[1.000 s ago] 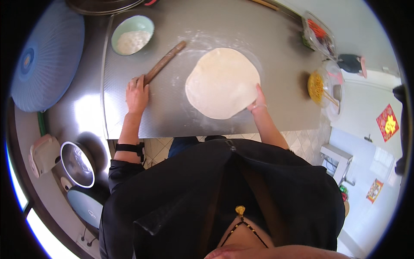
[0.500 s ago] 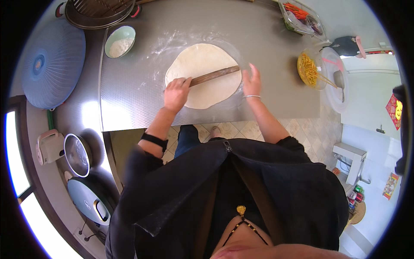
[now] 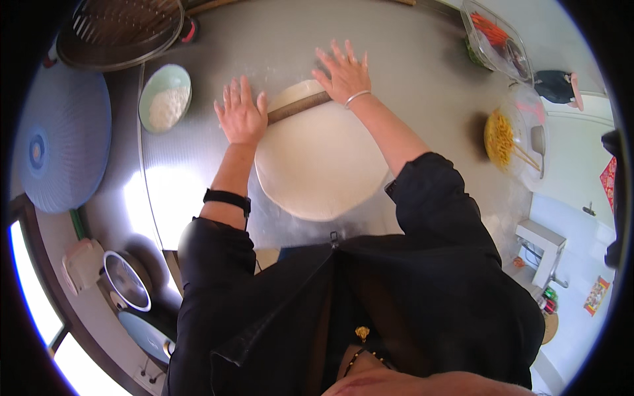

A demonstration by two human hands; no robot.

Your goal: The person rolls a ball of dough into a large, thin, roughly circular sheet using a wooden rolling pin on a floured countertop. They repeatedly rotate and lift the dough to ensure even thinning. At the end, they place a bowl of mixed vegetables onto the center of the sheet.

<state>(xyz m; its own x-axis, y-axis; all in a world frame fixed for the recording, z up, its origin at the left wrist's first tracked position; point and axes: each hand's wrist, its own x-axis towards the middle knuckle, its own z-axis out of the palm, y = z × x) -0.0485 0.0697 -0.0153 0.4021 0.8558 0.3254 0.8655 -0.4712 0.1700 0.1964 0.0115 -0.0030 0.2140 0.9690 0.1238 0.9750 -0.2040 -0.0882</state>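
A kitchen, shiny metal desk (image 3: 198, 191) dusted with flour, big flat dough (image 3: 320, 165) and rolling pin (image 3: 298, 107), bowl of flour (image 3: 165, 99), steamer basket (image 3: 119, 30), bowl of yellow food (image 3: 505, 138), pot (image 3: 125, 280) below.

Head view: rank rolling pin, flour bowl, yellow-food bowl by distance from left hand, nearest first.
1. Rolling pin: under the left hand, touching.
2. Flour bowl: to its left.
3. Yellow-food bowl: far right, past the right hand.

one head-worn fisheye view looks steeply down, close over the metal table (image 3: 422, 59), edges bending.
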